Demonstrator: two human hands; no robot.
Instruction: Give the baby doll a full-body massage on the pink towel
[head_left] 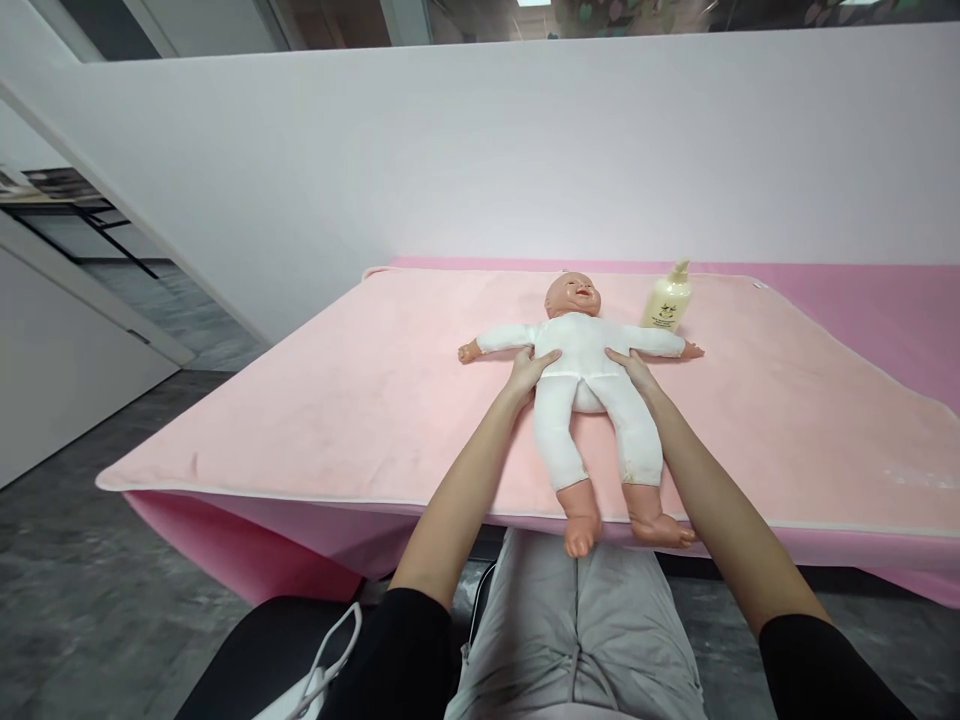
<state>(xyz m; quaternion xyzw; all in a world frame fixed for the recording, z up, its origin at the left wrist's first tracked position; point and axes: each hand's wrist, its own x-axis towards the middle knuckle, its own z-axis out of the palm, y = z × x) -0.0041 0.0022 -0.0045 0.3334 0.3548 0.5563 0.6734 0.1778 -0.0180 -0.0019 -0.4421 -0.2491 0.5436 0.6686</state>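
Note:
A baby doll (581, 345) with a white cloth body lies on its back on a pale pink blanket (337, 400). Its head points away from me, its arms are spread, and its feet hang over the near table edge. My left hand (532, 372) grips the left side of its torso, thumb on top. On the opposite side my right hand (634, 368) holds the torso the same way. The other fingers of both hands are mostly hidden at the doll's sides. Just beyond the doll's right-hand arm stands a pale yellow pump bottle (667, 300).
Behind the table rises a white wall (525, 150). A brighter pink cover (847, 310) shows under the blanket. At the lower left are a black chair (247, 650) and a white cable (330, 660). A white door (67, 360) stands at the far left.

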